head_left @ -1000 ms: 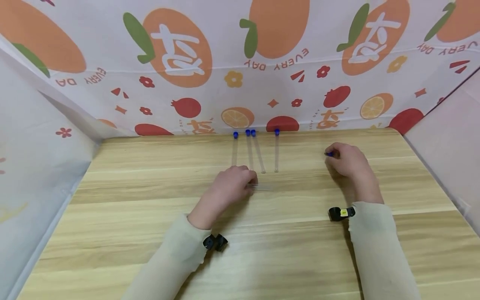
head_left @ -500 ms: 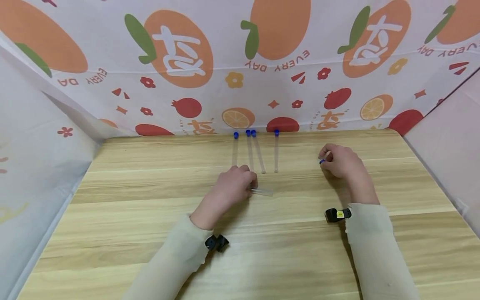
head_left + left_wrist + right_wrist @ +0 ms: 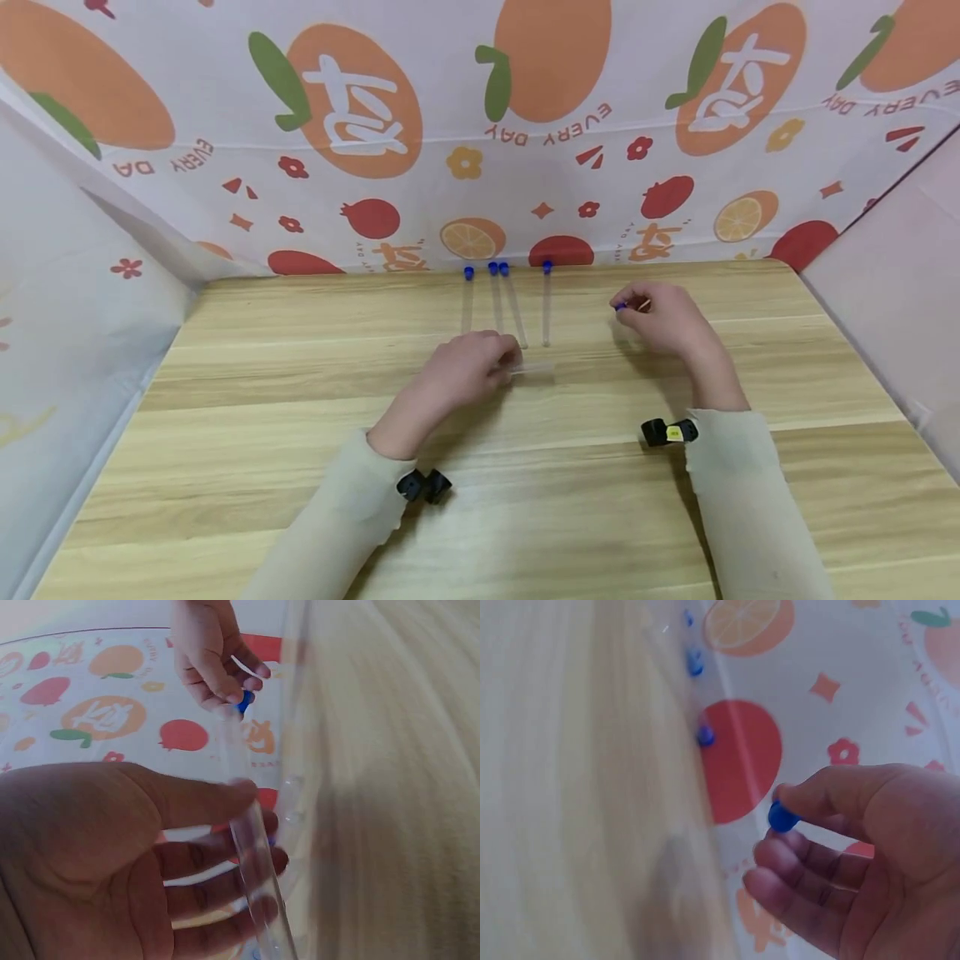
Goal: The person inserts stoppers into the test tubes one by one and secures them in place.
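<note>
A clear, slender test tube (image 3: 536,367) is pinched between the thumb and fingers of my left hand (image 3: 468,367), just over the middle of the table. In the left wrist view the see-through tube (image 3: 259,877) runs along the inside of the fingers. My right hand (image 3: 660,315), farther right, pinches a small blue cap (image 3: 783,817) between thumb and fingertips, its other fingers loosely bent. Cap and tube are apart in the head view. Beyond my left hand lie several clear tubes with blue caps (image 3: 547,267); the hand partly covers the lower ends of the leftmost ones.
The capped tubes lie with their caps at the back edge of the wood-grain table (image 3: 555,517). A fruit-print cloth (image 3: 420,208) rises behind that edge. Pale sheets (image 3: 67,292) flank the table on both sides.
My right hand has moved left with the blue cap, nearer to my left hand. The left hand stays almost in place, while the tube's free end has shifted slightly.
</note>
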`<state>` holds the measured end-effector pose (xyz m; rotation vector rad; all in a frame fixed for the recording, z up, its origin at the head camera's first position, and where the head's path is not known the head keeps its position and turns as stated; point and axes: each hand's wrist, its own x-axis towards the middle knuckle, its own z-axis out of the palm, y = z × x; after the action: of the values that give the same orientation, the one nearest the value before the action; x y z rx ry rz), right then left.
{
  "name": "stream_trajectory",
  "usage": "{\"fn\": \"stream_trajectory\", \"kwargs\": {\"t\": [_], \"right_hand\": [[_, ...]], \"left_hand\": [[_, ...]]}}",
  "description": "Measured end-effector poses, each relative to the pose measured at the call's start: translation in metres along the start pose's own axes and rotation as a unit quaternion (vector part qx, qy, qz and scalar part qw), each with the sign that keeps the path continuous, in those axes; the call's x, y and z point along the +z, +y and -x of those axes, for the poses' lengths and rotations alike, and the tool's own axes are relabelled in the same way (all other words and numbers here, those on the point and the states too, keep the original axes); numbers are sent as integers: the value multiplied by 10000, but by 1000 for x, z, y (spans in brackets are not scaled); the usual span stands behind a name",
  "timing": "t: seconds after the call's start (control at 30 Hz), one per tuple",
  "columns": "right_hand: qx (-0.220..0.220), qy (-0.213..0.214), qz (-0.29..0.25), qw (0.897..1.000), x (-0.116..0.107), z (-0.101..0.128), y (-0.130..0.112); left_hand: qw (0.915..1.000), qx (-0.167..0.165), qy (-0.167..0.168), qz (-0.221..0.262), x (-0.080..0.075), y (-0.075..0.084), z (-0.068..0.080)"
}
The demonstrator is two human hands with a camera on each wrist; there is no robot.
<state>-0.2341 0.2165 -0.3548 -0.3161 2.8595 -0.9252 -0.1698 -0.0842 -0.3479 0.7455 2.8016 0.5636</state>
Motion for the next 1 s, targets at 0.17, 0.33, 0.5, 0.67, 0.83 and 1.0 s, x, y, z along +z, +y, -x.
{"fn": "stream_trajectory", "kwargs": {"t": [0.17, 0.33, 0.5, 0.67, 0.83, 1.0], "right_hand": [[-128, 320, -697, 9970, -2, 3, -12], [-245, 362, -1693, 9846, -5, 7, -26], [-645, 292, -3003, 9512, -9, 12, -44], [-1261, 85, -3949, 9100, -14, 17, -58], [-1487, -64, -4528, 8791, -19, 23, -69], [-1430, -57, -4585, 8771, -22, 26, -76]], "left_hand": [[9944, 43, 100, 1047, -5, 2, 0], [9721, 47, 172, 2338, -9, 4, -1], [9262, 105, 64, 3769, -15, 7, 0], [8952, 189, -147, 4450, -20, 10, 1], [8845, 243, -254, 4653, -23, 13, 2], [8763, 277, -339, 4797, -26, 17, 3]]}}
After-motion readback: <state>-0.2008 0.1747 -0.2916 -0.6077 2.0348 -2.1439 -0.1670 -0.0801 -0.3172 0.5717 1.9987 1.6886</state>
